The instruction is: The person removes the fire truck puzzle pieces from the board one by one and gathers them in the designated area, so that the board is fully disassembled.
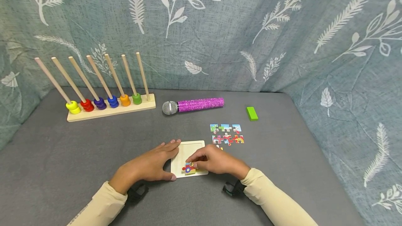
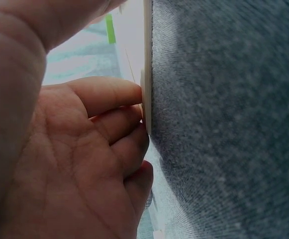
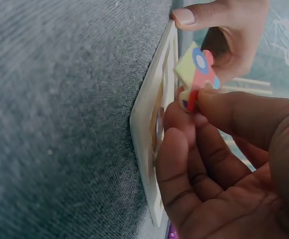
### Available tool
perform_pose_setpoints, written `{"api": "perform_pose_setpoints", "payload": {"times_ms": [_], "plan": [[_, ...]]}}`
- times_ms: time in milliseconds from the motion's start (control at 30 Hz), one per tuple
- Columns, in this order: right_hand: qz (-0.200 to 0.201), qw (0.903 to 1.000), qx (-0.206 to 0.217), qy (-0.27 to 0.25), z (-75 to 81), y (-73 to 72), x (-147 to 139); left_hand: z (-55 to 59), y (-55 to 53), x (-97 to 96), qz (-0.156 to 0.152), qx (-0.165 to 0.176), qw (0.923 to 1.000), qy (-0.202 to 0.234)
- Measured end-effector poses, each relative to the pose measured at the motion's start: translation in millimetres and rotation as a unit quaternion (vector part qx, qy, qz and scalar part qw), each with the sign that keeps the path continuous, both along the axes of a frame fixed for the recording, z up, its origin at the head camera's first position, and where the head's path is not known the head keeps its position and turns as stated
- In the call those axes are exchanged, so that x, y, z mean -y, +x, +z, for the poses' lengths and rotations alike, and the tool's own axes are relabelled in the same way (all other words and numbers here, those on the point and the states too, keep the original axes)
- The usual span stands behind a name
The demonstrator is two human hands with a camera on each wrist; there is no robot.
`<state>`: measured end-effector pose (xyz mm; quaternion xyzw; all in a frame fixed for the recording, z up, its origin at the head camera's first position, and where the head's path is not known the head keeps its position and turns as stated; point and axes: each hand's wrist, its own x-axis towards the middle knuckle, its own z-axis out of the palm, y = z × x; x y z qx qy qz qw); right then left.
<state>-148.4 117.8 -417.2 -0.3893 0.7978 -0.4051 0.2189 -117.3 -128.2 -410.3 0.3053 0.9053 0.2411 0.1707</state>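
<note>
A shallow wooden puzzle tray [image 1: 185, 151] with a raised rim lies flat on the table between both hands. My left hand [image 1: 154, 163] rests at its left side, fingers extended along the rim and thumb at the near left corner. In the left wrist view, the fingertips touch the tray's edge [image 2: 147, 59]. Over the tray's near part, my right hand [image 1: 216, 159] pinches a jigsaw piece [image 1: 189, 168] between thumb and fingers. That piece is red, blue and yellow, tilted above the tray in the right wrist view. Something coloured [image 3: 159, 124] lies inside the tray, partly behind the fingers.
Several loose jigsaw pieces [image 1: 226, 138] lie in rows right of the tray, the nearest partly hidden by my right hand. Behind are a glittery purple microphone [image 1: 201, 105], a green block [image 1: 252, 113] and a wooden peg stand with coloured rings [image 1: 113, 110]. A patterned curtain [image 1: 220, 62] hangs behind the table.
</note>
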Motion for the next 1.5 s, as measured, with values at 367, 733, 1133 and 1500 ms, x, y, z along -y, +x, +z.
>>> {"api": "perform_pose_setpoints", "payload": {"times_ms": [367,733,1133,1500], "plan": [[-0.012,0.9995,0.002,-0.028,2.0,-1.3,-6,-0.1,-0.1,0.8,0.000,0.001,1.0000,0.000],[-0.039,0.9985,-0.012,-0.037,5.2,-7.1,-20,0.6,0.3,2.7,-0.002,-0.001,1.0000,-0.002],[-0.070,0.9960,-0.032,-0.045,5.2,-10.9,-47,-0.4,0.1,2.1,-0.005,0.000,1.0000,-0.006],[-0.119,0.9919,-0.035,-0.027,4.6,-15.9,-76,0.6,-0.5,1.2,-0.010,0.006,0.9999,0.000]]}}
